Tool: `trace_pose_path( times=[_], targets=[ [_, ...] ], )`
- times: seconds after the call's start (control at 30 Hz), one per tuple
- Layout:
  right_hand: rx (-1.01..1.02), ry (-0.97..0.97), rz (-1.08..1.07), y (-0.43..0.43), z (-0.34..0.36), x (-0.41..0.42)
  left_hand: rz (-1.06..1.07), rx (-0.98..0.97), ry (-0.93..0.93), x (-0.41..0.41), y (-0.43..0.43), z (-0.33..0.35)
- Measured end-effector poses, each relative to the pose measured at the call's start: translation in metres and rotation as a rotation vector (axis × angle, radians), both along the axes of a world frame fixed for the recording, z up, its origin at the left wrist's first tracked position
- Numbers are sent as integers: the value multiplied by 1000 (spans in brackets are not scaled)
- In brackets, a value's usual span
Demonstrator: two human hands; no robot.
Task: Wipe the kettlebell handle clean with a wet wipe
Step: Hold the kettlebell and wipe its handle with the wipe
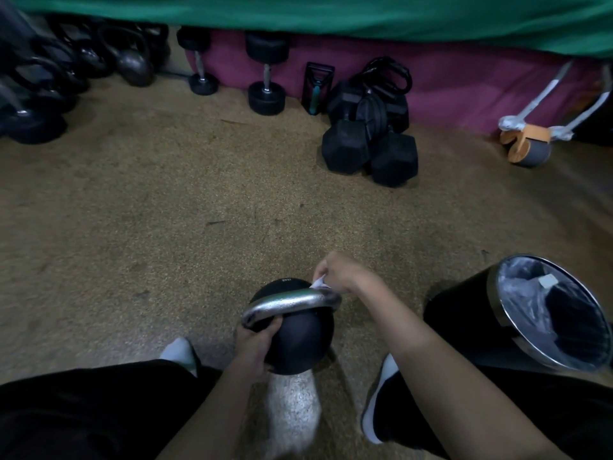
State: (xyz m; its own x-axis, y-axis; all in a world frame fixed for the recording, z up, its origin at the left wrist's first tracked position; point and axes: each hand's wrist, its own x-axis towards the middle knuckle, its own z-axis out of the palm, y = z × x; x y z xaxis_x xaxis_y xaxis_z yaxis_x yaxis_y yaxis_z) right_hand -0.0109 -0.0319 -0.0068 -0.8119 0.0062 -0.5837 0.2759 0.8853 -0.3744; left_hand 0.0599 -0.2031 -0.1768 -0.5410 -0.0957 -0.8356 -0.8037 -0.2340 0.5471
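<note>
Where crumpled wipe (319, 283) presses, curved chrome handle (288, 302) gleams

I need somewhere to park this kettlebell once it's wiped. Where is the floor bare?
The widest bare floor lies ahead of the kettlebell, between the kettlebell row and the hex dumbbells. A smaller patch lies between hex dumbbells and ab roller. Crowded: along the wall, and beside the bin at right.
</note>
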Motion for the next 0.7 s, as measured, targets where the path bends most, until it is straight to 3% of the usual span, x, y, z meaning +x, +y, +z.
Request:
trace_pose_path(
  times=[0.27, 0.47, 0.7],
  targets=[
    [82, 50, 75, -11, -2, 3, 21, 16, 0, 0, 1, 0],
    [6, 91, 1, -3, 2, 9, 12, 1, -12, 1, 0, 3],
    [52, 134, -51, -6, -4, 16, -9, 0, -33, 0, -2, 0]
  ],
)
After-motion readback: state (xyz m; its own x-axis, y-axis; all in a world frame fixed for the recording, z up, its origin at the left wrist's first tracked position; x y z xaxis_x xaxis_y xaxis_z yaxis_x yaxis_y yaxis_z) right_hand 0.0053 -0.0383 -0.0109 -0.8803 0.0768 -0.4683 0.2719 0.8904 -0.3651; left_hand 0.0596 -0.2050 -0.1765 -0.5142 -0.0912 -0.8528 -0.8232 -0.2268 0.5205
